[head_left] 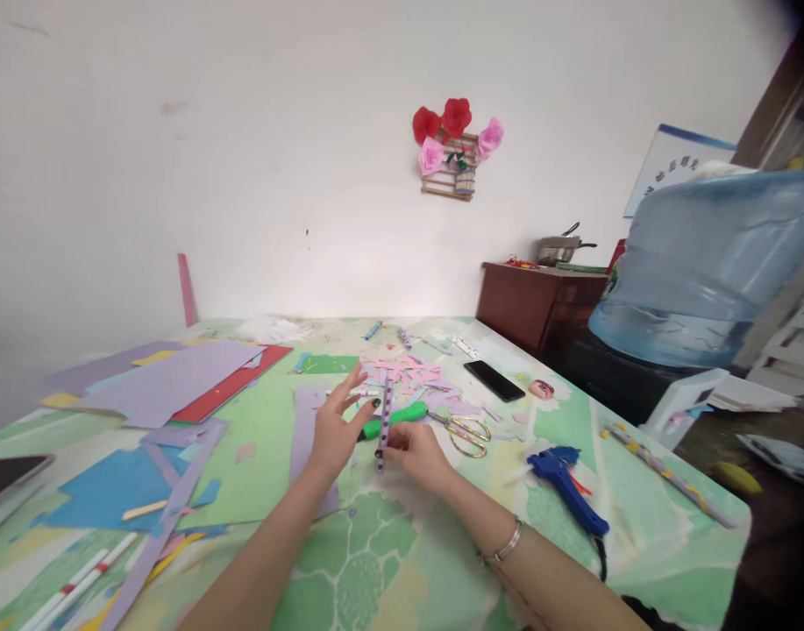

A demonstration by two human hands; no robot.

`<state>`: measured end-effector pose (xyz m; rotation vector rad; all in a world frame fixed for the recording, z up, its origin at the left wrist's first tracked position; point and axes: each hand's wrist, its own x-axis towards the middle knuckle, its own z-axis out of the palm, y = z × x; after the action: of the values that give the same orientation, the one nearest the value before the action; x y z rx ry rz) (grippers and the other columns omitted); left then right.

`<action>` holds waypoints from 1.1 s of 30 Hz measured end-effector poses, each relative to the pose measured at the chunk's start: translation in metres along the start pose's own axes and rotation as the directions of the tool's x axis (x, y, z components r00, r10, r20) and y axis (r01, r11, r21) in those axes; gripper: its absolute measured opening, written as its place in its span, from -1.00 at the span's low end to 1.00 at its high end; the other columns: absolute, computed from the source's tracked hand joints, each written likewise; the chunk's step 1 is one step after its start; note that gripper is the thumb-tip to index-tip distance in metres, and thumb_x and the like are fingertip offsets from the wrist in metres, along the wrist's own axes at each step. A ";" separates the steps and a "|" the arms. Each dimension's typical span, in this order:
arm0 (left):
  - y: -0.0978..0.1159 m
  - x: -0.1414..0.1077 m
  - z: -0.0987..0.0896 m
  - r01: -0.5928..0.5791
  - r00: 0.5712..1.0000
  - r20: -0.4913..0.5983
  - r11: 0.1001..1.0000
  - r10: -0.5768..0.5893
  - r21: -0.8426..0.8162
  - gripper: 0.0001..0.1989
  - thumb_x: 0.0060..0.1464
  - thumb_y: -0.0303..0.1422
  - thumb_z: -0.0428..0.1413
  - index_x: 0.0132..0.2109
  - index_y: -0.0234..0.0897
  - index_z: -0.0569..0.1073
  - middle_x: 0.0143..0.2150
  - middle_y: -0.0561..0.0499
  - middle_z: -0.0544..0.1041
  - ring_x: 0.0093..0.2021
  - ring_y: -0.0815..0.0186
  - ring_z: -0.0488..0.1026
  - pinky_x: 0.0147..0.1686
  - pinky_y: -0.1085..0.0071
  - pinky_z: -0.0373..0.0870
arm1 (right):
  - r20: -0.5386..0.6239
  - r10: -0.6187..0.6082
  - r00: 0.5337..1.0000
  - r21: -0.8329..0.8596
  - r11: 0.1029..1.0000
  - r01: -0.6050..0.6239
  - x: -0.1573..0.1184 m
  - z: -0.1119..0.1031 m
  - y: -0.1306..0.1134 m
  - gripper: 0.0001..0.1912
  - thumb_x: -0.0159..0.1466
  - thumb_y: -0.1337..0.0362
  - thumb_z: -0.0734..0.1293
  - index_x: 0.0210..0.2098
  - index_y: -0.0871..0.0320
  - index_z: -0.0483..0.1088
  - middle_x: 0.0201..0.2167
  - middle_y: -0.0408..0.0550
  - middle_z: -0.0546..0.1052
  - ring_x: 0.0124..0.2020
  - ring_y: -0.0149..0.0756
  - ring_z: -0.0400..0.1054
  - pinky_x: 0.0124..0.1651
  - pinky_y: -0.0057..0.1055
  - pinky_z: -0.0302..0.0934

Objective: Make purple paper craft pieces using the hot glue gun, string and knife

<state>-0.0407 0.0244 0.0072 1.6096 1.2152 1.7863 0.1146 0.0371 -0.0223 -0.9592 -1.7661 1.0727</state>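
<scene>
Near the middle of the table, my right hand (415, 451) pinches the lower end of a narrow purple strip with dark dots (387, 412), which points away from me. My left hand (339, 416) is raised beside it on the left, fingers spread and holding nothing. Behind the strip lies a green-handled tool (409, 414), partly covered by it. Gold-handled scissors (467, 436) rest just right of that tool. Under and beside my left hand are a purple paper sheet (302, 438) and a light green sheet (257, 464).
Pink paper scraps (402, 372) lie beyond my hands. To the right are a black phone (494, 380), a blue glue gun (569, 491) and a purple-yellow wrapped stick (668, 473). Stacked coloured paper (191, 377) and blue sheets (112, 486) cover the left. A water bottle (697, 263) stands beyond the right edge.
</scene>
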 end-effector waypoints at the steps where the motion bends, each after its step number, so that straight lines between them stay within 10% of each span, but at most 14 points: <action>1: -0.004 0.002 -0.002 0.065 0.997 -0.045 0.998 -0.065 -0.016 -0.56 -0.06 -0.28 0.16 0.03 -0.20 0.42 -0.07 -0.05 0.50 -0.06 0.26 0.44 -0.07 0.33 0.39 | 0.000 0.023 1.000 0.032 0.999 -0.023 0.001 -0.001 0.001 -0.97 -0.07 0.35 0.40 -0.58 0.17 0.45 -0.64 -0.19 0.48 -0.56 -0.39 0.28 -0.48 -0.49 0.12; 8: -0.023 0.004 -0.002 0.211 0.971 0.091 0.970 -0.222 0.121 -0.98 -0.35 -0.43 0.20 -0.59 -0.28 0.51 -0.62 0.01 0.51 -0.59 0.28 0.42 -0.54 0.43 0.31 | 0.020 0.115 0.993 0.355 0.928 -0.115 0.004 -0.013 -0.007 -0.77 0.05 0.18 0.34 -0.34 0.19 0.46 -0.41 -0.04 0.57 -0.39 -0.31 0.46 -0.23 -0.36 0.29; 14: -0.013 -0.003 0.005 0.070 0.981 0.162 0.971 -0.109 0.227 -0.85 -0.27 -0.47 0.07 -0.53 -0.20 0.53 -0.49 0.01 0.57 -0.43 0.20 0.48 -0.38 0.37 0.33 | 0.097 0.153 0.983 0.694 0.697 -0.177 0.003 -0.021 -0.013 -0.79 0.02 0.25 0.39 -0.35 0.22 0.45 -0.36 0.05 0.59 -0.26 -0.20 0.48 -0.03 -0.25 0.22; 33: -0.012 -0.009 0.006 -0.273 0.957 0.232 0.819 0.175 0.505 -0.90 0.04 -0.46 0.06 -0.36 -0.27 0.48 -0.40 0.01 0.51 -0.38 0.32 0.43 -0.33 0.43 0.30 | 0.111 0.068 0.991 0.709 0.694 -0.127 0.002 -0.022 -0.016 -0.81 -0.03 0.25 0.44 -0.43 0.22 0.46 -0.34 0.05 0.58 -0.21 -0.16 0.45 0.03 -0.19 0.16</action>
<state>-0.0355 0.0252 -0.0085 2.2556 1.5860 1.4565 0.1313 0.0396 -0.0003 -0.5125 -1.1622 1.7124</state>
